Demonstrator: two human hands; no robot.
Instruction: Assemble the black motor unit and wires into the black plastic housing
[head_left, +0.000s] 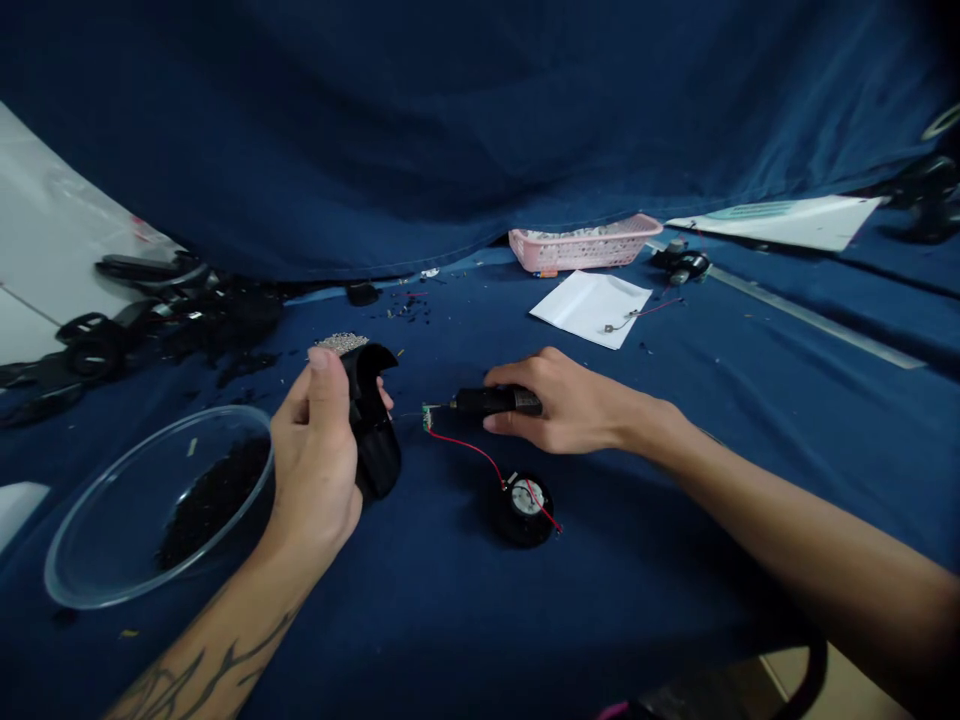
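My left hand (319, 430) is closed around a black curved plastic shell (377, 455), hollow and open at its top end. In my right hand (551, 400) lies a black cylinder (487, 401) with a narrow tip, pinched between thumb and fingers and pointing left. That tip meets a small green circuit board (427, 417); whether the two are joined I cannot tell. From the board a red wire (472, 447) runs down to a round black part (520, 520) with a silvery disc, lying on the cloth below my right hand.
A clear plastic bowl (67, 540) with black bits stands at left, before a heap of black parts (225, 320). Farther back are a pink basket (577, 250), white paper (585, 305), a small motor-like part (681, 262) and a metal strip (817, 320). Blue cloth (450, 140) hangs behind.
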